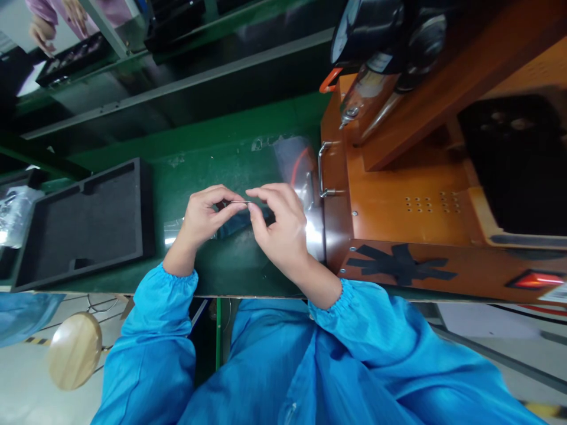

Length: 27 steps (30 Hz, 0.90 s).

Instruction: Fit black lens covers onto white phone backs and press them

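Observation:
My left hand (206, 215) pinches a thin, flat piece (240, 202) between thumb and forefinger, seen almost edge-on, so its kind is unclear. Close on the other side is my right hand (281, 227), its thumb tip at the end of that piece. The right forefinger stays apart from the thumb, leaving a small gap. Both hands hover over the green work surface (212, 168). Below them lies a dark item (237, 224), partly covered by the fingers. A clear shiny film (172, 231) lies by my left wrist.
At left stands a black foam-lined tray (93, 215), with clear plastic bags (15, 215) beyond it. An orange machine (398, 206) with a metal handle (322, 169) and gauge occupies the right. Across the bench, another person's hands (42, 35) are near a black tray. A round stool (75, 351) is below left.

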Each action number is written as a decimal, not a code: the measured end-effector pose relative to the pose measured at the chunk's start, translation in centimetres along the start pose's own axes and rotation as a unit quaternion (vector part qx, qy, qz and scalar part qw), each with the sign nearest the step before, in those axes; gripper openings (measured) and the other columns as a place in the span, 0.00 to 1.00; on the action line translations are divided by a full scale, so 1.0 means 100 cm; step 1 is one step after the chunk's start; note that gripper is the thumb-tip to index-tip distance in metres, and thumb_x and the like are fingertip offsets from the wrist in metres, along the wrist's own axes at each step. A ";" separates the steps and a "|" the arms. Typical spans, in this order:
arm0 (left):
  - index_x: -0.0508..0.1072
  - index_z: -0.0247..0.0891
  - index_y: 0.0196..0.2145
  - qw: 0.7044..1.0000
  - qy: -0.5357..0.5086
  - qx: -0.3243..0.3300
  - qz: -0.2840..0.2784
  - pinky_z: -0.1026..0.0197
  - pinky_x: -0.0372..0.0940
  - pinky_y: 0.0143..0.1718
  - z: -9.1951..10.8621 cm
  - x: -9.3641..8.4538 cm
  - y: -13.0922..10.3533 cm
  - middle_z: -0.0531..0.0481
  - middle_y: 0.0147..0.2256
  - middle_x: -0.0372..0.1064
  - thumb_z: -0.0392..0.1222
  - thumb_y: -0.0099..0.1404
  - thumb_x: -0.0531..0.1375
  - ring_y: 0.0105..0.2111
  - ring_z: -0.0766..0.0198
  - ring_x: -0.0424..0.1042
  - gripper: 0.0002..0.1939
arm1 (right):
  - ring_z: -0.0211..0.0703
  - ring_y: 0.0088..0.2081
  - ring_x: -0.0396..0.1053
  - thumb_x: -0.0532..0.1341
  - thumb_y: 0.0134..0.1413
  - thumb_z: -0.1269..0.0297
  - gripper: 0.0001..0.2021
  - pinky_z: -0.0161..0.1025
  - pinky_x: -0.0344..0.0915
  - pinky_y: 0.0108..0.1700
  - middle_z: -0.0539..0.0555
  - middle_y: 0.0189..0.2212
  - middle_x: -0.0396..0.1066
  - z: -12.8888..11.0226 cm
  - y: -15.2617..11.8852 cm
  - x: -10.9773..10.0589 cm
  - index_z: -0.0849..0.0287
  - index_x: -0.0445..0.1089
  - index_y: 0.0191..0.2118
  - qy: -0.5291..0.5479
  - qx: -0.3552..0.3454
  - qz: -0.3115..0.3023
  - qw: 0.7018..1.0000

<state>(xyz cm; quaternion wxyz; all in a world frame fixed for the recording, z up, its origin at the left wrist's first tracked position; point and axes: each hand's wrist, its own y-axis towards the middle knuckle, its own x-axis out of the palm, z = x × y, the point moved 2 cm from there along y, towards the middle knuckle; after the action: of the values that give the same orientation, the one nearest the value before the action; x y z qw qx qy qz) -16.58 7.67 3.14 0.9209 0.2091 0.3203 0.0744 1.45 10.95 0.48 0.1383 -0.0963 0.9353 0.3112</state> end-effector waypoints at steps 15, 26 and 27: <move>0.81 0.39 0.30 1.000 0.012 0.026 -0.004 0.63 0.63 0.27 -0.003 -0.002 -0.001 0.49 0.27 0.76 0.57 0.70 0.71 0.26 0.66 0.71 0.19 | 0.49 0.45 0.75 0.61 0.70 0.69 0.05 0.48 0.65 0.47 0.55 0.43 0.77 -0.004 -0.003 -0.002 0.55 0.73 0.46 -0.060 -0.049 0.012 0.997; 0.80 0.40 0.28 1.000 0.026 0.005 0.002 0.62 0.63 0.27 -0.005 -0.004 -0.001 0.49 0.26 0.74 0.62 0.69 0.71 0.25 0.64 0.71 0.23 | 0.49 0.45 0.74 0.62 0.69 0.68 0.02 0.48 0.65 0.47 0.55 0.42 0.76 -0.001 -0.003 -0.001 0.55 0.69 0.44 -0.046 -0.032 0.018 0.998; 0.80 0.40 0.28 1.000 0.027 0.004 0.002 0.62 0.63 0.27 -0.006 -0.005 -0.001 0.49 0.26 0.74 0.62 0.69 0.71 0.25 0.64 0.71 0.24 | 0.49 0.45 0.74 0.62 0.69 0.67 0.02 0.48 0.65 0.47 0.55 0.42 0.76 -0.001 -0.003 -0.001 0.55 0.69 0.44 -0.049 -0.031 0.016 0.998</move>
<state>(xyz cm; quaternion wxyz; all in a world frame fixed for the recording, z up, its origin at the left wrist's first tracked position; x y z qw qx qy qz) -17.30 7.63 2.94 0.9110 0.2108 0.3451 0.0806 1.57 10.67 0.43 0.1755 -0.0700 0.9187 0.3467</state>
